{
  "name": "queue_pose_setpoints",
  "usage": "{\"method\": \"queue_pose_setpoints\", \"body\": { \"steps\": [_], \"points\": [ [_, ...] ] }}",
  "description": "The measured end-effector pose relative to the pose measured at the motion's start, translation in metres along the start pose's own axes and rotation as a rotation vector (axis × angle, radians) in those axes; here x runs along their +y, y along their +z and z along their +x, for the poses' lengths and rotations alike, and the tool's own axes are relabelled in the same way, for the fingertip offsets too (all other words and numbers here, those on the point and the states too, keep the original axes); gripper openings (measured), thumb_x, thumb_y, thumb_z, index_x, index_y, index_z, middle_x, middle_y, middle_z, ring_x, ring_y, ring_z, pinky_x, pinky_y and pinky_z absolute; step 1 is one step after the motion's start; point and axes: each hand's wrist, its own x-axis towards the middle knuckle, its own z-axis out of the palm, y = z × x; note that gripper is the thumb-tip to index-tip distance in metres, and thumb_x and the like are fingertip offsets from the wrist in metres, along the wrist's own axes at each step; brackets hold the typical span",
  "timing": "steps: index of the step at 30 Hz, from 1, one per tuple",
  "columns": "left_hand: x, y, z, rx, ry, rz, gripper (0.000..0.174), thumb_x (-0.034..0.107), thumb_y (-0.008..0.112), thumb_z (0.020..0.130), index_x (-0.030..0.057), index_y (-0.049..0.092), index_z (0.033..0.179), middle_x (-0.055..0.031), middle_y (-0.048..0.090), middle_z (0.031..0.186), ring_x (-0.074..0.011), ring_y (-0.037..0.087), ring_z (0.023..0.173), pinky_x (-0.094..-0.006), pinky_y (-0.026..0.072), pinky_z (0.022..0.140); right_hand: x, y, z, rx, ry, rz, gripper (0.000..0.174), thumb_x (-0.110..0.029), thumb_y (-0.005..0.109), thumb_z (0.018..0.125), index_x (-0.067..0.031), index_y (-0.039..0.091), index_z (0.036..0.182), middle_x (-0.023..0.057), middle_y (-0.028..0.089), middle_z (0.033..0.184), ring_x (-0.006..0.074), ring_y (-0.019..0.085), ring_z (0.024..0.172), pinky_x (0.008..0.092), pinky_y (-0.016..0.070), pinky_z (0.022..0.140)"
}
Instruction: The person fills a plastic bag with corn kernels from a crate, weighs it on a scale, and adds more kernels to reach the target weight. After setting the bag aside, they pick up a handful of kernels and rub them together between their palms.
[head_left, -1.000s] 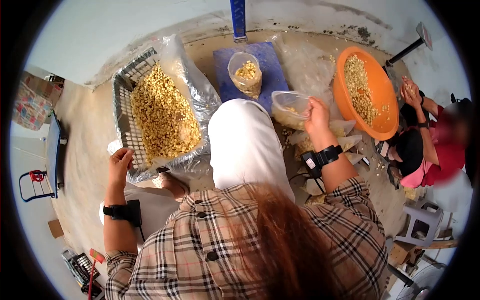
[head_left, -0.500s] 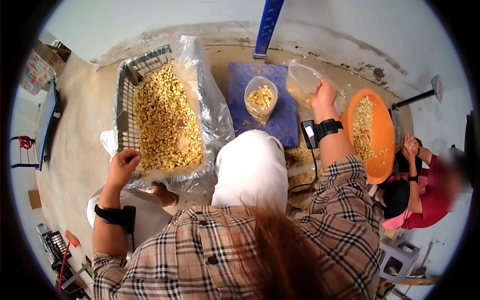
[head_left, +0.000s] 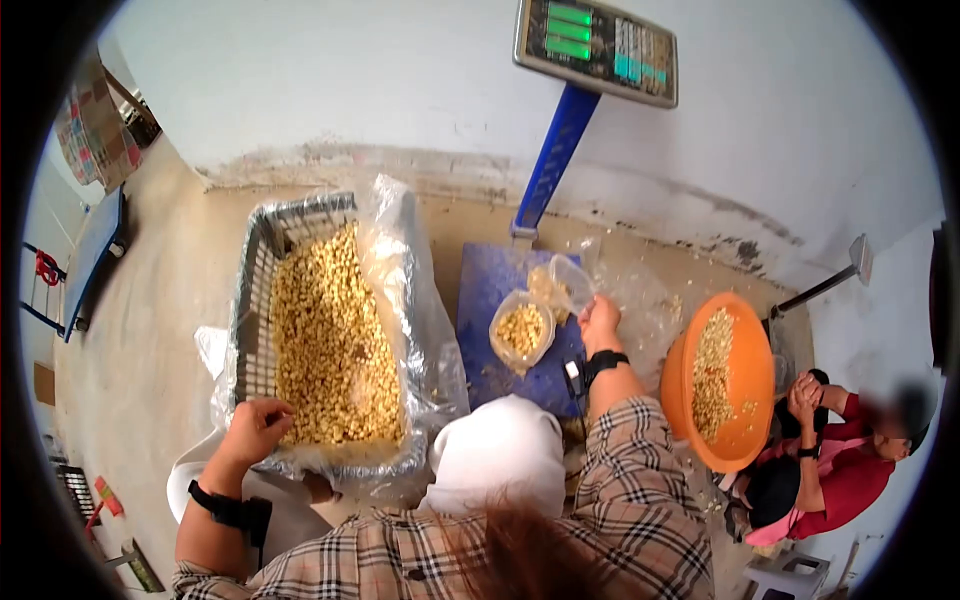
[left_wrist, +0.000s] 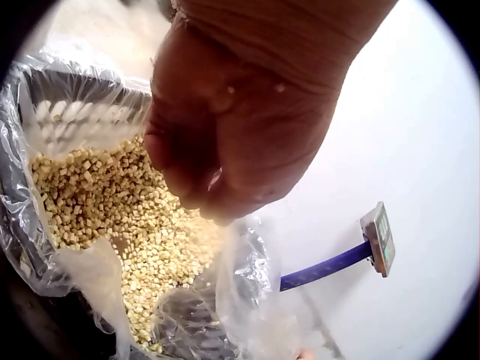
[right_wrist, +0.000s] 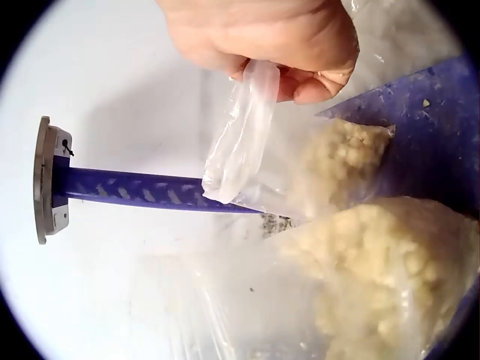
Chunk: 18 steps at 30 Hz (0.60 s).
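A: Where's the clear bag (head_left: 549, 286) sitting?
B: Just left of the right hand (head_left: 601, 324), which is pinching its top edge. Second bag (head_left: 522, 332) is standing beside it, farther left, on the blue platform (head_left: 484, 290).
A: Left hand (head_left: 256, 434)?
B: Hovering by the crate's (head_left: 259, 335) near corner, fingers curling loosely.

On the left, a plastic-lined crate (head_left: 244, 310) of diced pieces (head_left: 335, 340); in the centre, a platform scale (head_left: 484, 290) bearing a filled bag (head_left: 521, 332), with a second bag (head_left: 546, 287) in the right grip (head_left: 600, 322) just behind; right, a basin (head_left: 752, 430), then another person (head_left: 850, 495).
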Motion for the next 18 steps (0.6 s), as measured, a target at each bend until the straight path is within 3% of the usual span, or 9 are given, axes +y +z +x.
{"method": "queue_pose_setpoints", "body": {
  "steps": [2,10,15,18],
  "points": [
    [0.004,0.000,0.002,-0.024,-0.010,0.002,0.011,0.006,0.061,0.070,0.0002,0.060,0.080,-0.0098,0.055,0.065,-0.0139,0.049,0.055,-0.0266,0.0408,0.052,-0.010,0.006,-0.006,0.086,0.031,-0.008,0.012,-0.014,0.055,0.077,-0.0085,0.047,0.070,0.0021,0.041,0.049,0.0140,0.040,0.038,0.0245,0.0280,0.032],
    [-0.001,0.004,0.005,-0.007,0.105,-0.011,0.014,0.008,0.063,0.069,0.0020,0.062,0.081,-0.0109,0.056,0.064,-0.0169,0.053,0.056,-0.0280,0.0433,0.053,-0.020,0.009,-0.020,0.050,-0.089,-0.142,0.018,-0.017,0.057,0.074,-0.0050,0.050,0.064,0.0046,0.044,0.047,0.0146,0.037,0.030,0.0259,0.0235,0.027],
    [-0.004,0.005,0.009,-0.021,0.112,-0.031,0.015,0.005,0.063,0.069,0.0018,0.061,0.084,-0.0090,0.056,0.064,-0.0141,0.050,0.053,-0.0266,0.0415,0.051,-0.023,0.005,-0.025,-0.089,-0.120,-0.294,0.020,-0.019,0.059,0.074,-0.0058,0.050,0.061,0.0031,0.043,0.047,0.0130,0.037,0.031,0.0248,0.0234,0.027],
    [0.004,0.004,0.005,-0.056,0.049,-0.027,0.015,0.004,0.062,0.071,0.0010,0.060,0.085,-0.0079,0.056,0.066,-0.0122,0.048,0.055,-0.0256,0.0407,0.052,-0.024,0.010,-0.034,-0.042,-0.111,-0.339,0.018,-0.019,0.061,0.073,-0.0069,0.051,0.065,0.0018,0.046,0.051,0.0113,0.042,0.037,0.0240,0.0275,0.031]
  ]
}}
